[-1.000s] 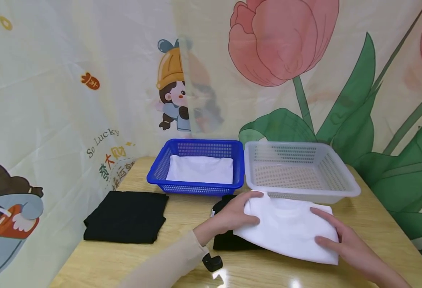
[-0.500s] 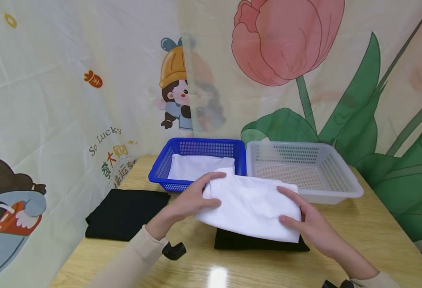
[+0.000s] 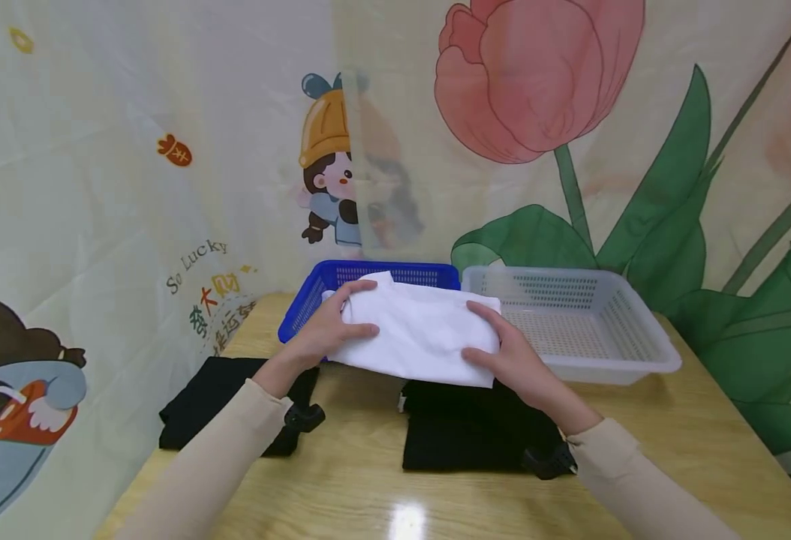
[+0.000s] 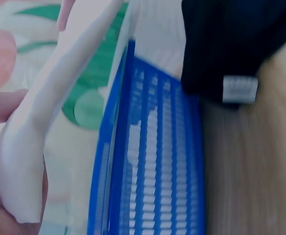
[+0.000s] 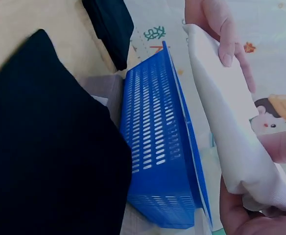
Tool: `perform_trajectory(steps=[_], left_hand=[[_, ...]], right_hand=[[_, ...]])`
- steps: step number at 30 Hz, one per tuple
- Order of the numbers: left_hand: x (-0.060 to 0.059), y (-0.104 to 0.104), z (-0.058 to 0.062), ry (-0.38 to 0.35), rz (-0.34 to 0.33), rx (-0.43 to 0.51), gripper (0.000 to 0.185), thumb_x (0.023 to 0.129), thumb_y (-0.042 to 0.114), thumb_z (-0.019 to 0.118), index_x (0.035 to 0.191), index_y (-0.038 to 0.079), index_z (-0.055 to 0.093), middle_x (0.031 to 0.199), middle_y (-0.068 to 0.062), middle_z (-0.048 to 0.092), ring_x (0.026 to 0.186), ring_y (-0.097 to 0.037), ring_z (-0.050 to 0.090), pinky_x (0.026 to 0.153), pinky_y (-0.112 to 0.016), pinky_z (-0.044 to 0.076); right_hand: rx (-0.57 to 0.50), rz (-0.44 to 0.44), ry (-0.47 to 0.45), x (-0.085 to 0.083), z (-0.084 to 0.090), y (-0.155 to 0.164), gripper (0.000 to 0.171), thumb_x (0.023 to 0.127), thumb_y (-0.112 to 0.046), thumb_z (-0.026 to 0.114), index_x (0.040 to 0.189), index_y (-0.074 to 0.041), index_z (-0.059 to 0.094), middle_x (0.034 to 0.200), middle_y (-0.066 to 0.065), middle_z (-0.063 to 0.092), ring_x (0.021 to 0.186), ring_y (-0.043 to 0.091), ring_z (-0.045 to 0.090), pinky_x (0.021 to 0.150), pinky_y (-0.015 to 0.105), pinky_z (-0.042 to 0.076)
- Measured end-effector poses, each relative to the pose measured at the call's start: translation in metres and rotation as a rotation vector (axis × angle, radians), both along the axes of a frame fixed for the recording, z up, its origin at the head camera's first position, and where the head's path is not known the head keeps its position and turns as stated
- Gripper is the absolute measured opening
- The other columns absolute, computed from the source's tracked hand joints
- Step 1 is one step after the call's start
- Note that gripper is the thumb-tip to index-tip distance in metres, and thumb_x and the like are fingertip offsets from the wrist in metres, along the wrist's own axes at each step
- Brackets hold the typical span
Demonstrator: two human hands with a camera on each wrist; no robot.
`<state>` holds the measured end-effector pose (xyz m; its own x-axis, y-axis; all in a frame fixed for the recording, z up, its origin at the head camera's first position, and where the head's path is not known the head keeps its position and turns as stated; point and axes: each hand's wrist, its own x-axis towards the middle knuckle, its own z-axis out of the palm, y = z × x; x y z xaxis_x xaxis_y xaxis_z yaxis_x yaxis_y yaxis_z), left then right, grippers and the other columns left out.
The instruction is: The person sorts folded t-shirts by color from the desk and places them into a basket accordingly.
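Observation:
A folded white cloth (image 3: 416,330) hangs in the air over the front of the blue basket (image 3: 301,311), held at both ends. My left hand (image 3: 331,330) grips its left end, thumb on top. My right hand (image 3: 503,360) grips its right end. In the left wrist view the white cloth (image 4: 40,127) shows edge-on beside the blue basket (image 4: 153,166). The right wrist view shows the white cloth (image 5: 226,127) above the blue basket (image 5: 157,147), with my left hand (image 5: 221,29) at its far end. A folded black cloth (image 3: 470,431) lies on the table under my right wrist.
A clear plastic basket (image 3: 612,330) stands right of the blue one. Another folded black cloth (image 3: 213,397) lies at the left of the wooden table (image 3: 368,495). A printed curtain (image 3: 132,187) hangs close behind and to the left.
Both hands have carried the white cloth up and leftward off the black cloth on the right, and it now hangs over the blue basket, covering the white cloth inside.

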<state>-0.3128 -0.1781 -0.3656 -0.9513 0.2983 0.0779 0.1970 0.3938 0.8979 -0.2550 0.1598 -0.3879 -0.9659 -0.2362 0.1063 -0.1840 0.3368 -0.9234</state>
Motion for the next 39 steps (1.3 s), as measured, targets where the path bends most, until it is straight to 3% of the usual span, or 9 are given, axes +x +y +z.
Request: perform_trajectory(steps=[4,7,13,19,27,33,37,39], left_hand=[[-0.018,-0.014,0.003,0.021,0.026,-0.040,0.077,0.090,0.027,0.088,0.156,0.037,0.048,0.168,-0.009,0.032,0.136,-0.038,0.046,0.107,-0.054,0.043],[-0.034,-0.020,0.003,0.060,0.047,-0.067,0.077,0.090,0.026,0.088,0.156,0.035,0.049,0.171,-0.008,0.031,0.140,-0.037,0.043,0.112,-0.055,0.039],[-0.063,-0.026,-0.001,0.083,0.073,-0.030,0.077,0.089,0.014,0.087,0.155,0.028,0.050,0.169,-0.009,0.033,0.140,-0.035,0.042,0.115,-0.053,0.037],[-0.084,-0.032,-0.005,0.105,0.088,-0.044,0.078,0.088,0.003,0.083,0.155,0.020,0.049,0.168,-0.013,0.036,0.141,-0.036,0.041,0.117,-0.051,0.036],[-0.100,-0.044,-0.017,0.109,0.093,-0.108,0.075,0.091,0.003,0.082,0.156,0.015,0.047,0.172,-0.013,0.031,0.154,-0.035,0.030,0.128,-0.055,0.020],[-0.106,-0.047,-0.031,0.103,0.097,-0.143,0.076,0.090,0.007,0.084,0.156,0.016,0.047,0.170,-0.014,0.034,0.151,-0.036,0.033,0.126,-0.056,0.022],[-0.109,-0.050,-0.039,0.126,0.122,-0.169,0.076,0.089,0.005,0.084,0.155,0.015,0.049,0.168,-0.016,0.036,0.151,-0.038,0.034,0.126,-0.056,0.023],[-0.111,-0.052,-0.043,0.118,0.135,-0.180,0.075,0.090,0.006,0.084,0.155,0.016,0.048,0.169,-0.015,0.036,0.152,-0.038,0.034,0.126,-0.057,0.022]], right_hand=[[0.006,-0.008,-0.010,-0.023,0.004,-0.016,0.078,0.100,-0.013,0.074,0.167,-0.023,0.035,0.172,0.017,0.027,0.142,0.038,0.045,0.110,0.051,0.047],[0.023,-0.030,-0.002,-0.040,0.006,-0.026,0.077,0.100,-0.010,0.073,0.167,-0.023,0.036,0.173,0.015,0.025,0.146,0.038,0.041,0.115,0.055,0.043],[0.041,-0.059,0.008,-0.072,0.007,-0.043,0.077,0.099,-0.006,0.071,0.167,-0.022,0.036,0.174,0.011,0.026,0.157,0.035,0.028,0.123,0.056,0.033],[0.021,-0.080,0.010,-0.093,0.005,-0.062,0.079,0.096,-0.001,0.069,0.166,-0.015,0.036,0.172,0.016,0.031,0.155,0.034,0.032,0.123,0.054,0.034],[0.018,-0.101,-0.043,-0.112,-0.005,-0.080,0.077,0.097,0.000,0.071,0.165,-0.017,0.039,0.173,0.013,0.030,0.156,0.033,0.030,0.125,0.053,0.030],[0.017,-0.112,-0.048,-0.116,-0.010,-0.086,0.078,0.094,0.004,0.071,0.164,-0.013,0.040,0.172,0.014,0.030,0.154,0.034,0.033,0.122,0.052,0.034],[0.002,-0.108,-0.066,-0.119,-0.014,-0.095,0.079,0.094,0.006,0.071,0.164,-0.013,0.039,0.172,0.013,0.031,0.148,0.032,0.038,0.112,0.047,0.044],[-0.009,-0.108,-0.085,-0.121,-0.018,-0.100,0.079,0.094,0.006,0.071,0.164,-0.014,0.039,0.173,0.012,0.030,0.135,0.030,0.047,0.099,0.041,0.050]])
